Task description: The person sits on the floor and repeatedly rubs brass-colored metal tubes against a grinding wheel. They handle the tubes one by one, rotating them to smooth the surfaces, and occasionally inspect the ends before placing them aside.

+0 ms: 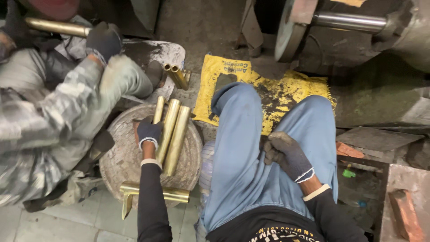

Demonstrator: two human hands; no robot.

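Left hand (149, 132) touches long, shiny brass tubes (172, 133).

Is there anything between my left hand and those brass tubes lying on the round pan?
Nothing visible. The left hand already rests against the brass tubes on the round pan, fingers on the leftmost one. The right hand lies on the thigh, away from them.

tubes (172, 132) on round pan (118, 157) | left hand (149, 131) on them | sack (277, 92) right
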